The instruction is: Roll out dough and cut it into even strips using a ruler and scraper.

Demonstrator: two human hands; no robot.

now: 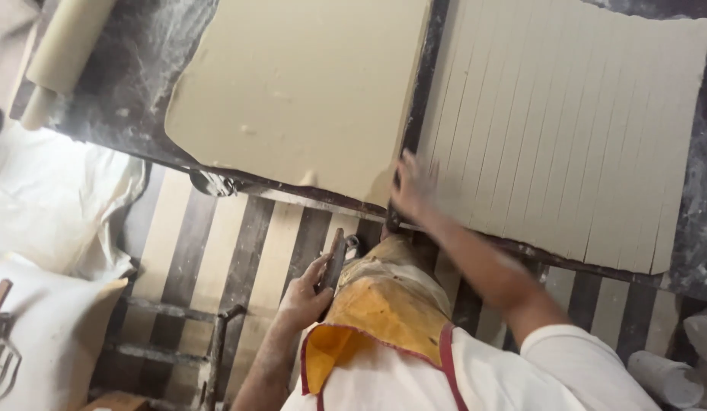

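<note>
My left hand (306, 295) is down at my waist, closed around a dark, narrow knife-like tool (336, 259) held against my yellow apron (384, 312). My right hand (413, 185) reaches out with fingers spread and rests at the near edge of the table, on the corner of a dough sheet cut into several long strips (566, 129). It holds nothing. Just left of that hand lies a large uncut, smooth sheet of pale dough (292, 84), separated from the cut sheet by a narrow dark gap.
Both sheets lie on a dark, flour-dusted table (140, 61). A dough-wrapped rolling pin (64, 46) sits at its far left. White sacks (49, 304) are piled at the left, a metal frame (216, 342) stands below the table, and a white roll (665, 377) is at the lower right.
</note>
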